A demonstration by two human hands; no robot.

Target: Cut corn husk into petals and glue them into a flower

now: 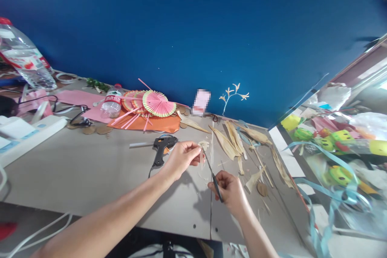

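Observation:
Near the middle of the desk, my left hand (188, 155) is closed in a pinch around a small pale strip (202, 158) at the fingertips. My right hand (229, 189) grips a slim black-handled tool (216, 185) with a narrow dark blade; its exact kind is unclear. The blade's far end meets the strip at my left fingertips. Just beyond lie small pale pieces (204, 144). To the right, several dried corn husks (225, 145) are spread out, with a brown disc (262, 188) among the scraps. A black glue gun (160, 151) rests left of my left hand.
Pleated paper fans (159, 103) and a small bottle (112, 100) stand at the back, beside orange paper (145, 124). A flower stem (230, 97) rises before the blue panel (193, 28). A power strip (30, 133) lies left; blue ribbon (331, 205) trails at right.

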